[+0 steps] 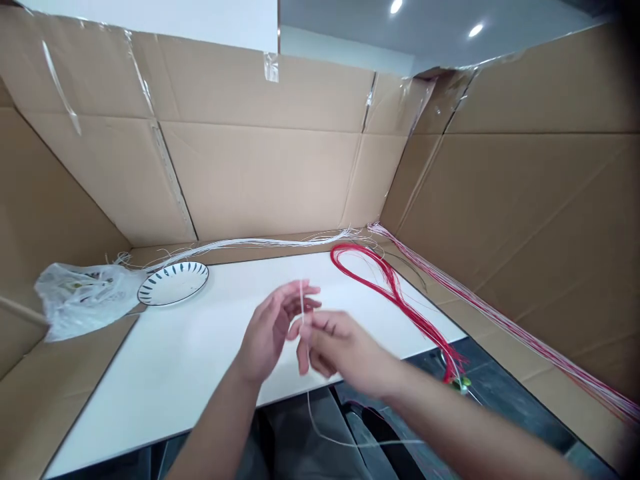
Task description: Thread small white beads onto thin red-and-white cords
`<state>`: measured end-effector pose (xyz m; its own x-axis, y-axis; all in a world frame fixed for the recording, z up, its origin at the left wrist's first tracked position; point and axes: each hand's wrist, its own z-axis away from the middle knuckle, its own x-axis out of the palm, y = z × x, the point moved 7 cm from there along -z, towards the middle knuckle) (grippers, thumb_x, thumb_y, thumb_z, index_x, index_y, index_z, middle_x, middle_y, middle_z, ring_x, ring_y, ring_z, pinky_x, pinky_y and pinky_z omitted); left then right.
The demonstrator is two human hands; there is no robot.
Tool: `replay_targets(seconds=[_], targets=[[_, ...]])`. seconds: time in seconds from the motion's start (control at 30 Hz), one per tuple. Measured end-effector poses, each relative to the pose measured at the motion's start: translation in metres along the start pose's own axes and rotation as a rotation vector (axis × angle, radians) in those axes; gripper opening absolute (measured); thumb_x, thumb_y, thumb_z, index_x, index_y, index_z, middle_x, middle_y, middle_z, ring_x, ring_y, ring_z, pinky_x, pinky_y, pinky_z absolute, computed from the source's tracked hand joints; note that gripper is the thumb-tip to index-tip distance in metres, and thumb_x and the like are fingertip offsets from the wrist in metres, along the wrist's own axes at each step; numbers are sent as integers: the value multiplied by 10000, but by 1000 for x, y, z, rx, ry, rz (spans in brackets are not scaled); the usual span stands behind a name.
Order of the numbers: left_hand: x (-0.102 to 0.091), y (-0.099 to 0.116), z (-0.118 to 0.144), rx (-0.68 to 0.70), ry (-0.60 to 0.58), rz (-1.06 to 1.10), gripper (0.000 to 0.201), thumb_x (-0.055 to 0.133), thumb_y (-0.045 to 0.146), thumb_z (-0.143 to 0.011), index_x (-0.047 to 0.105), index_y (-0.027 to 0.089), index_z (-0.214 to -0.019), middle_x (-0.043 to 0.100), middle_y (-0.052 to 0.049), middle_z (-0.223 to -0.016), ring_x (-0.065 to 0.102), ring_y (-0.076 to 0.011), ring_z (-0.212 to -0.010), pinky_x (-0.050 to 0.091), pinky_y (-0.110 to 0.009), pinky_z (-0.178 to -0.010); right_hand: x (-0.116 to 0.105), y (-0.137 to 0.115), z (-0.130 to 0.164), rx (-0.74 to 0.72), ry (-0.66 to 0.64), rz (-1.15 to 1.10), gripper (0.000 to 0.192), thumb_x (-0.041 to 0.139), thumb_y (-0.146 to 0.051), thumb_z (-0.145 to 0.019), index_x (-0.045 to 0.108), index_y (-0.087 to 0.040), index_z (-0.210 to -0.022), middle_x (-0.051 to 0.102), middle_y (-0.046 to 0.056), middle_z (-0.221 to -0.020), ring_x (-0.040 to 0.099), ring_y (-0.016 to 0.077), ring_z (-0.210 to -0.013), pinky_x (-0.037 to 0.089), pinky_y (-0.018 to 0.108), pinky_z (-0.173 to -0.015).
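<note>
Pinching a thin white cord between my right hand fingers, I hold it upright over the white table, its tail looping down off the near edge. My left hand hovers beside it, fingers loosely spread (empty, as far as I see). Red cords lie to the right, a plate well left.

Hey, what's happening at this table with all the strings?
A person is working a thin white string between both hands over a white table. The right hand pinches it, with the left hand right against it; the string's tail hangs below the table edge. A looped bundle of red cords lies to the right, white cords run along the cardboard wall, and a patterned plate and plastic bag sit on the left.
</note>
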<state>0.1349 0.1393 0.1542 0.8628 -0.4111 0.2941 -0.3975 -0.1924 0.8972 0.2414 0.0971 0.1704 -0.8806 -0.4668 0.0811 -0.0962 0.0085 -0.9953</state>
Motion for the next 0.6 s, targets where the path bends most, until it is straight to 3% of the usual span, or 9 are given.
replay_targets(seconds=[0.13,0.2,0.23,0.3,0.33,0.4,0.47,0.53,0.6], targets=[[12,-81,80,-306,101,353,623,498,789,-896,727,338,-1258,697,-77,-1360,617,-300,-1264,522,-415,-1018,21,66,18,10,68,-132,433,613,-589,-967,674,-165,-899,625,-2,-630,418,60,-460,284,206,-459],[29,-132,117,-450,-31,310,786,352,890,-862,709,324,-1275,713,-112,-1247,666,-300,-1127,529,-427,-949,12,82,31,-8,201,-273,405,637,-566,-966,673,-164,-931,631,-2,-625,376,49,-443,253,196,-443],[43,-155,135,-514,-209,237,965,258,993,-762,655,340,-1351,727,-118,-1135,692,-299,-993,544,-435,-859,2,84,39,-30,294,-327,388,660,-552,-959,672,-165,-942,630,-4,-618,353,43,-438,234,189,-436],[53,-194,165,-613,-363,148,1200,482,1093,-422,714,285,-1279,713,-114,-872,657,-291,-738,519,-421,-685,-28,77,62,-108,526,-389,357,721,-524,-926,676,-171,-943,613,-13,-598,323,35,-433,208,178,-432],[51,-210,177,-657,-399,75,1080,619,1034,-414,776,261,-1151,682,-96,-769,610,-253,-668,489,-396,-661,-47,68,76,-166,653,-401,348,767,-511,-890,681,-175,-919,592,-22,-578,311,30,-426,196,175,-429],[33,-233,190,-708,-364,-114,703,816,845,-495,808,261,-888,588,-41,-656,514,-197,-637,456,-378,-698,-84,49,110,-249,884,-407,357,870,-482,-779,692,-192,-887,551,-36,-561,300,30,-414,147,176,-410],[2,-245,192,-723,-251,-289,588,757,845,-594,746,268,-706,529,-27,-632,499,-218,-675,454,-397,-730,-116,29,148,-335,1086,-377,398,951,-444,-653,700,-217,-863,495,-51,-548,279,30,-410,92,184,-410],[-31,-247,186,-720,-156,-409,606,642,880,-689,691,277,-666,577,-42,-690,566,-270,-766,486,-428,-781,-139,11,184,-403,1250,-307,425,980,-433,-576,713,-224,-832,450,-42,-543,279,42,-417,46,223,-419],[-62,-245,174,-717,-85,-493,536,602,798,-815,705,271,-806,665,-51,-860,622,-288,-927,509,-452,-909,-152,-2,213,-471,1373,-238,383,975,-381,-549,725,-222,-792,409,-27,-544,250,48,-423,-1,287,-440]])
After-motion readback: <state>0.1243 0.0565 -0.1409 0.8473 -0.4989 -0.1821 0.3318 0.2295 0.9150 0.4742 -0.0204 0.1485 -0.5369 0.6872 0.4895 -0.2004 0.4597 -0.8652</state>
